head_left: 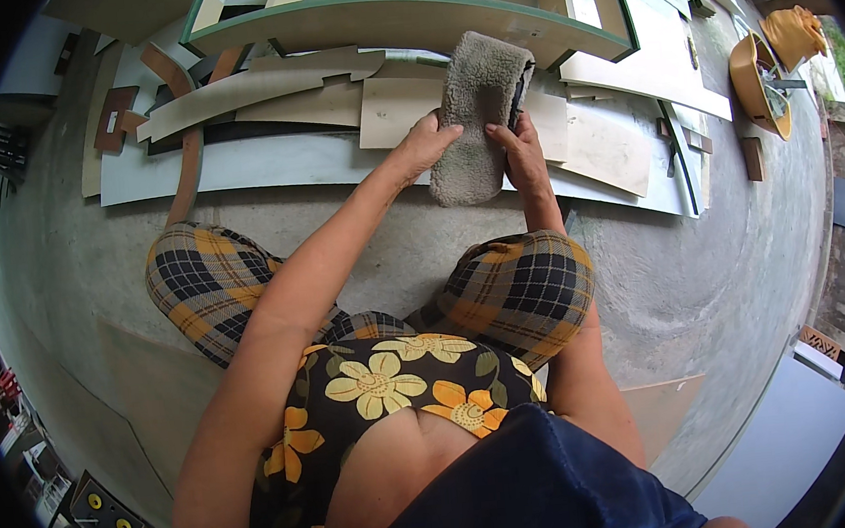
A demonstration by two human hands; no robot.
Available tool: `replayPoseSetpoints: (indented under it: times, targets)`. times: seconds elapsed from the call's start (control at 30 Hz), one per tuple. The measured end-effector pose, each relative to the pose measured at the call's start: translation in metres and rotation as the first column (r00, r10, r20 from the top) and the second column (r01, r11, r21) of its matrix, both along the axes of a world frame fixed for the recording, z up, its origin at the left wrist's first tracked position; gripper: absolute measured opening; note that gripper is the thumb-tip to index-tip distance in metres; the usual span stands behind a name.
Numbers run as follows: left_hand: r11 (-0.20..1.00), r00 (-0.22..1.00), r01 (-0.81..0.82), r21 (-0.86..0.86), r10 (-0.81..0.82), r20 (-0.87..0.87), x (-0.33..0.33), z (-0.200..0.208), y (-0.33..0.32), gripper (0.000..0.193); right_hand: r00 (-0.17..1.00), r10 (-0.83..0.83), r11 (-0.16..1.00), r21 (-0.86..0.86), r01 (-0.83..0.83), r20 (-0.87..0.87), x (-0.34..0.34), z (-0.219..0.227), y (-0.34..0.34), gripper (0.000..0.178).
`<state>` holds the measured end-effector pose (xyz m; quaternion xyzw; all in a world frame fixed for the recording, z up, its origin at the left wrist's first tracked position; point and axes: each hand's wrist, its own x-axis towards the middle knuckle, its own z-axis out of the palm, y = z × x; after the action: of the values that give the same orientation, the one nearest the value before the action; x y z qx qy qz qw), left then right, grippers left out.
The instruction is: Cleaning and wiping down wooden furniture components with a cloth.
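Between my hands, in front of my bent knees, is a long grey fleecy pad (473,91) with a dark edge along its right side. It looks folded, and its exact kind is unclear. My left hand (425,145) grips its left edge, with the thumb lying on the pile. From the right side, my right hand (523,157) pinches it, thumb in front and the other fingers behind, mostly hidden. The pad's lower end hangs between the two hands, above the boards.
Thin plywood pieces (331,107) lie stacked on a white board (236,166) across the floor. A green-edged wooden frame (413,17) stands beyond. Bent wooden strips (187,173) lie at left. At right are a yellow basin (759,89) and a wood block (754,158).
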<state>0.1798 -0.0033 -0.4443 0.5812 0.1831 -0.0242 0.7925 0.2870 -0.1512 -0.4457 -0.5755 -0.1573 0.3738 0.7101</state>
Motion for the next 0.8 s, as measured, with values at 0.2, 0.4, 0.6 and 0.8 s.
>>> replayPoseSetpoints:
  times: [0.2,0.4,0.6,0.8]
  targets:
    - [0.87,0.976,0.019,-0.493,-0.124,-0.182,-0.005,0.011,0.005,0.059,0.995,-0.06,0.992,-0.107,0.068,0.077,0.01,0.003,-0.013,0.017]
    - [0.684,0.967,0.157,-0.713,-0.253,-0.03,-0.017,0.011,0.013,0.066,0.761,0.184,0.983,-0.13,-0.131,0.622,0.017,0.001,-0.02,0.027]
    - [0.847,0.996,-0.073,-0.526,0.036,-0.08,-0.007,-0.001,0.003,0.051,0.995,0.097,0.993,0.071,-0.096,-0.017,0.013,0.003,-0.016,0.046]
    - [0.911,0.934,-0.329,-0.248,0.353,0.058,0.0,-0.025,0.002,0.043,0.923,0.275,0.961,0.091,-0.26,-0.268,-0.003,0.01,-0.009,0.076]
